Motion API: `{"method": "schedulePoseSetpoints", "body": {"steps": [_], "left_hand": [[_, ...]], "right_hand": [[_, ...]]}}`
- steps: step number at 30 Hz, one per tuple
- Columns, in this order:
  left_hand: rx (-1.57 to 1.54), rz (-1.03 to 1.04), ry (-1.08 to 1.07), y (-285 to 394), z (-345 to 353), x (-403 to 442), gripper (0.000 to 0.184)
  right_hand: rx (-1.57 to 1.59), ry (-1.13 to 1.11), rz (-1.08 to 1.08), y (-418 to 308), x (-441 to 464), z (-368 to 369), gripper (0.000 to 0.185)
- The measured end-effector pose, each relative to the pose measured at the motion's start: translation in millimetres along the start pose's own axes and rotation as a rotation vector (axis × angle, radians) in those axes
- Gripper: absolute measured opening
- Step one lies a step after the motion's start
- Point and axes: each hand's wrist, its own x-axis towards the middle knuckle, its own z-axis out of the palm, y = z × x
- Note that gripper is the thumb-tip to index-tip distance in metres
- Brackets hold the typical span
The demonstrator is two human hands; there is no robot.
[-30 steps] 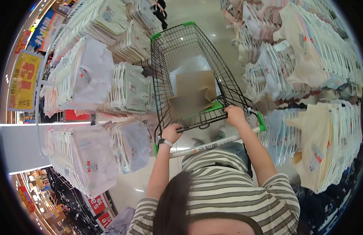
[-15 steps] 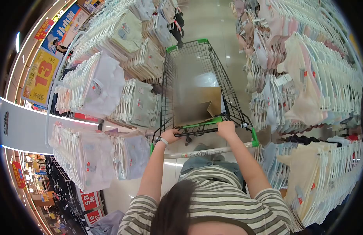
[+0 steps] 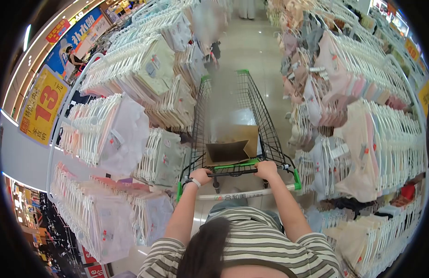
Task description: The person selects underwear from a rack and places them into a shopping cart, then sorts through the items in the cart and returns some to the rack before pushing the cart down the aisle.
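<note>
A black wire shopping cart (image 3: 265, 116) with green corners stands in front of me. My left hand (image 3: 201, 176), with a watch at its wrist, is closed round the left part of the cart's black rear bar. On the right part of that same bar, my right hand (image 3: 266, 169) is wrapped. The pale cart handle (image 3: 237, 195) with printed lettering lies nearer my body, below both hands. Inside the cart sit an open brown paper bag (image 3: 226, 151) and a whitish, shiny item (image 3: 243, 116) behind it. A blur hides part of the cart's left side.
Racks of pale garments on white hangers line the left (image 3: 122, 60) and right (image 3: 362, 74) sides. A glossy floor aisle (image 3: 265, 51) runs between them. A yellow price sign (image 3: 44, 105) hangs at left. One person (image 3: 74, 59) stands far left; another's legs (image 3: 246, 8) show at the top.
The view has tilted up, so the cart sits lower in it and more of the aisle shows. A person's legs have appeared at the top. Both hands keep their hold on the bar.
</note>
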Motion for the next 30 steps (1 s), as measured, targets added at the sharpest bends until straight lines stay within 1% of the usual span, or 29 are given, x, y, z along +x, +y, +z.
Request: {"method": "schedulePoseSetpoints", "body": {"steps": [2, 5, 9, 16, 19, 25, 27, 30], "left_hand": [[-0.001, -0.011, -0.005, 0, -13, 16, 0.032], [0.003, 0.023, 0.011, -6, -23, 42, 0.032], [0.011, 0.002, 0.023, -3, -47, 71, 0.032], [0.007, -0.006, 0.011, -6, -81, 123, 0.032], [0.005, 0.028, 0.020, -5, -100, 142, 0.033], [0.008, 0.019, 0.006, 3, -129, 195, 0.032], [0.016, 0.018, -0.011, 8, -137, 213, 0.033], [0.021, 0.016, -0.014, 19, -155, 247, 0.033]], "right_hand": [[-0.003, 0.011, 0.018, 1, 17, -9, 0.038], [0.040, 0.098, 0.024, 2, 35, -27, 0.038], [0.028, 0.074, 0.052, 4, 67, -46, 0.038], [0.023, 0.087, 0.093, 7, 119, -75, 0.035], [0.057, 0.055, 0.120, 11, 141, -85, 0.034], [0.092, 0.077, 0.128, 34, 193, -107, 0.031], [0.022, 0.120, 0.090, 47, 211, -110, 0.033], [0.039, 0.092, 0.107, 65, 241, -123, 0.032]]}}
